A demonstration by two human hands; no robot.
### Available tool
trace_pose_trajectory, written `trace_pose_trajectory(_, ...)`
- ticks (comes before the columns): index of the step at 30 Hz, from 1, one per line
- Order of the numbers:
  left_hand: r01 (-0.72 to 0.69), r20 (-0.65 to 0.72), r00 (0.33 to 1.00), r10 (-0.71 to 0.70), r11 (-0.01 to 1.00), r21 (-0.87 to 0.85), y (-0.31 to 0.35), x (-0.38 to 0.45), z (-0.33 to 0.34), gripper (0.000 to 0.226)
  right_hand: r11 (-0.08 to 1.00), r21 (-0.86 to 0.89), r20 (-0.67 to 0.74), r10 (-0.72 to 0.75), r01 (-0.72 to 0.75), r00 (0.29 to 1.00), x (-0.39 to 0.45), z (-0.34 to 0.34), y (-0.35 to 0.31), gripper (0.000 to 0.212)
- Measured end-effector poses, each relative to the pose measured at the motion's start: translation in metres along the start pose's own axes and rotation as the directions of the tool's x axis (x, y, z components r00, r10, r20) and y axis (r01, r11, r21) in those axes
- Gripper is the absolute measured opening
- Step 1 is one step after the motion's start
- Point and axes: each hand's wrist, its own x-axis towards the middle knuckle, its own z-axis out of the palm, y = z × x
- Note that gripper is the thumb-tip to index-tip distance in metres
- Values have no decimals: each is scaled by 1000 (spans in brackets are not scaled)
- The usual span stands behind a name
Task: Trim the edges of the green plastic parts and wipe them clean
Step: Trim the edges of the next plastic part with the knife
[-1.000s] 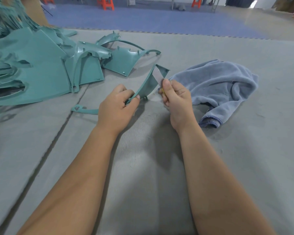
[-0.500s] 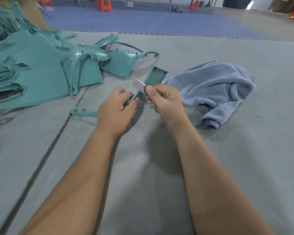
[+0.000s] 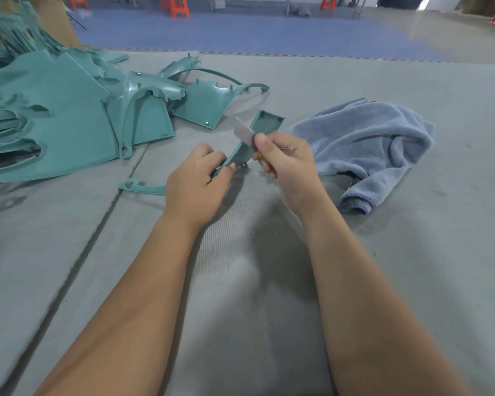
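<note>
The left hand (image 3: 196, 181) pinches the near end of a narrow green strip (image 3: 265, 124), thumb and fingers curled round it, so the part rises from the grey mat (image 3: 255, 281) and slants away to the right, its squared far end in the air just left of the blue towel (image 3: 363, 141). The right hand (image 3: 286, 158) grips a flat grey blade (image 3: 245, 132), thumb pressed on top, with a sliver of yellow handle showing under the fingers; the blade lies against the left edge of the strip about midway along it. The step in hand looks like scraping the flash off that edge. To do it well, the blade should probably ride at a shallow angle and travel away from the holding fingers, in light strokes, so it shaves the burr and does not dig into the plastic. The strip looks thin and springy, so a grip closer to the blade would steady it. A heap of green panels (image 3: 69, 124) lies to the far left, with a thin curved offcut (image 3: 143, 188) beside the left wrist. The towel sits within easy reach on the right for the wipe that follows.
</note>
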Motion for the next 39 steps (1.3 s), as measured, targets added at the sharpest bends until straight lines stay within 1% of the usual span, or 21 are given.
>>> trace_pose_trajectory(4,-20,19,1000,21,998,-52,3,1,-1,34,998,-56,24,-2,4,1000,-1,4,-3,34)
trace_pose_trajectory(9,25,57,998,-15,985,-171,3,3,-4,34,995,-95,-36,-28,24,999,1,2,-3,35)
trace_pose_trajectory(11,39,71,997,-26,982,-184,2,3,-4,33,998,-62,-67,-26,22,997,2,1,-3,36)
trace_pose_trajectory(13,47,80,996,-33,983,-178,1,3,-3,32,1000,-23,-109,-23,21,994,4,-3,-4,37)
trace_pose_trajectory(15,51,83,996,-38,985,-165,1,3,-3,31,1000,-14,-121,-13,11,993,3,-6,-5,35)
trace_pose_trajectory(20,41,80,996,-31,991,-126,-1,3,-1,32,996,72,-10,59,-58,998,-3,-9,-4,33)
trace_pose_trajectory(22,31,72,997,-24,995,-90,-2,3,0,32,995,85,1,61,-61,998,-4,-9,-6,32)
trace_pose_trajectory(24,19,59,998,-17,999,-40,-4,2,1,33,991,114,-26,66,-62,997,-4,-9,-8,34)
trace_pose_trajectory(25,16,51,999,-15,1000,-23,-4,2,2,35,990,122,-50,80,-73,996,-4,-10,-9,39)
trace_pose_trajectory(27,12,35,999,-12,1000,-8,-5,2,2,36,989,95,-103,126,-116,987,-2,-12,-10,50)
trace_pose_trajectory(29,19,18,1000,-19,1000,0,-6,2,3,38,991,55,-147,125,-118,981,-1,-14,-10,54)
trace_pose_trajectory(32,33,-17,999,-34,999,-3,-5,3,3,43,996,50,-184,77,-69,980,0,-10,-12,43)
trace_pose_trajectory(35,43,-55,998,-45,999,-29,-4,5,2,48,998,6,-216,69,-70,974,3,-5,-15,30)
trace_pose_trajectory(37,48,-77,996,-52,998,-43,-3,5,1,48,999,7,-226,51,-51,973,6,-4,-16,26)
trace_pose_trajectory(39,51,-94,994,-55,998,-44,-2,6,1,47,1000,4,-228,0,1,974,10,-2,-18,23)
